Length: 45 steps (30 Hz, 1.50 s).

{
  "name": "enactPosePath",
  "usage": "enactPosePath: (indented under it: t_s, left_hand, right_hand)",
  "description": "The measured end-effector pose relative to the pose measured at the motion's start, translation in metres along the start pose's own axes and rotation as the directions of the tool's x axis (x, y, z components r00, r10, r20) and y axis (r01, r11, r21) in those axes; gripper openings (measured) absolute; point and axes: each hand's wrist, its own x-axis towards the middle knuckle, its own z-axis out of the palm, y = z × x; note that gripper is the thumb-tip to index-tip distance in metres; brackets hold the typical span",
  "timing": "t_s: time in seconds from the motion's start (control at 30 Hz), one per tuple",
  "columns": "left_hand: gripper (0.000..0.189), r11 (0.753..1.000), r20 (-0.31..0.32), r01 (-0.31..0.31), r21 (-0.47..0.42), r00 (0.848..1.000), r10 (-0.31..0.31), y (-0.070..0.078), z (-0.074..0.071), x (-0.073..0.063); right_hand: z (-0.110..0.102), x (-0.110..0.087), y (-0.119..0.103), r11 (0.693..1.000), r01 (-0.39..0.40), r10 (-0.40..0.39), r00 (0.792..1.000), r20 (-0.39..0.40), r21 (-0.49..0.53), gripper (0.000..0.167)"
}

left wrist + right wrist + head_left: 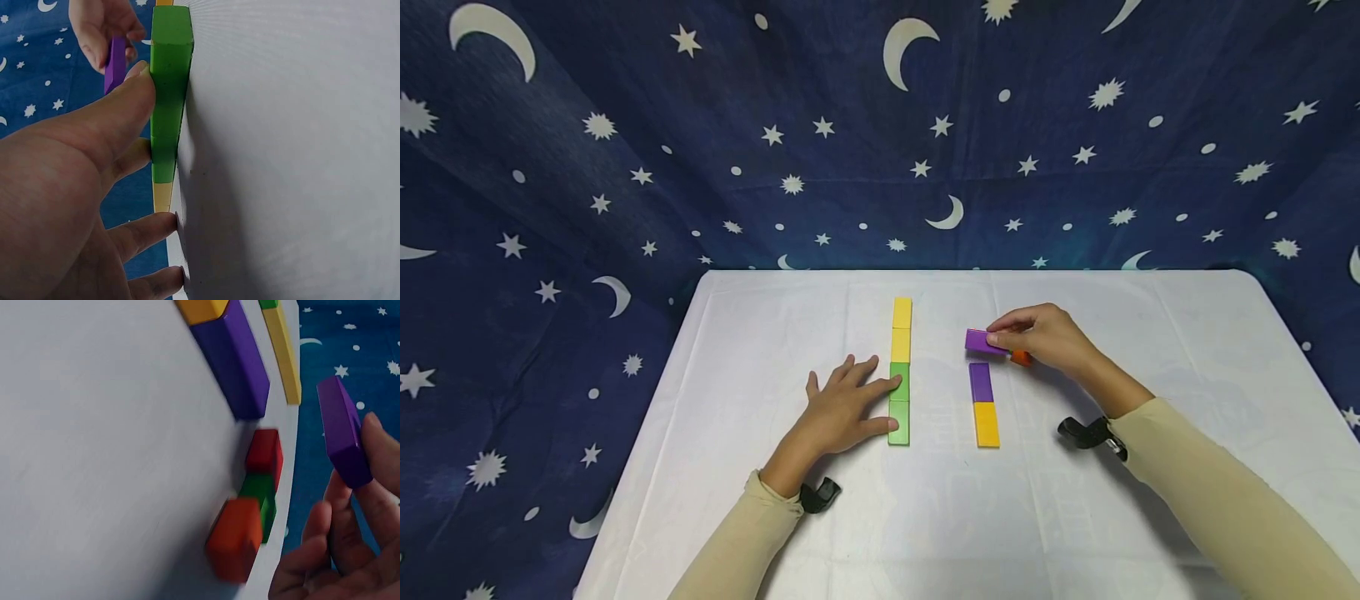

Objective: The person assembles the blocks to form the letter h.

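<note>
My right hand [1047,335] pinches a purple block [340,428] between thumb and fingers, raised above the table. Just nearer than it lies a second purple block [981,382], end to end with an orange-yellow block [987,425]. My left hand [838,408] is spread flat, its thumb and index fingertip on two green blocks [899,412]. Those green blocks continue a straight row with two yellow blocks [902,313] at the far end.
Below the right hand, the right wrist view shows a red block [265,450], a green block [257,490] and an orange block [234,540] close together on the table. A white cloth covers the table [775,333]; a dark blue star-patterned curtain [850,100] hangs behind it.
</note>
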Motion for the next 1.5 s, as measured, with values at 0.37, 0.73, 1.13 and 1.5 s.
enactPosePath:
  t_s: [0.37,0.73,1.13,1.5]
  left_hand:
    - [0.066,1.000,0.002,0.003,-0.002,1.000,-0.003,-0.001,-0.001,-0.001]
    - [0.066,1.000,-0.003,-0.001,0.002,1.000,0.001,-0.001,-0.002,-0.001]
    - [0.066,1.000,0.013,0.007,0.007,1.000,-0.007,0.000,-0.002,-0.001]
    - [0.066,1.000,0.014,0.004,0.014,1.000,-0.004,0.001,-0.002,0.000]
  right_hand:
    - [0.019,0.022,-0.024,0.998,-0.055,0.055,0.998,-0.024,0.014,0.042]
    - [0.031,0.039,-0.036,0.997,-0.062,0.061,0.998,-0.030,-0.047,0.030]
    - [0.041,0.049,-0.048,0.972,-0.141,0.138,0.990,-0.033,-0.189,0.026]
    - [0.048,0.057,-0.048,0.962,-0.168,0.163,0.986,-0.044,-0.214,0.024]
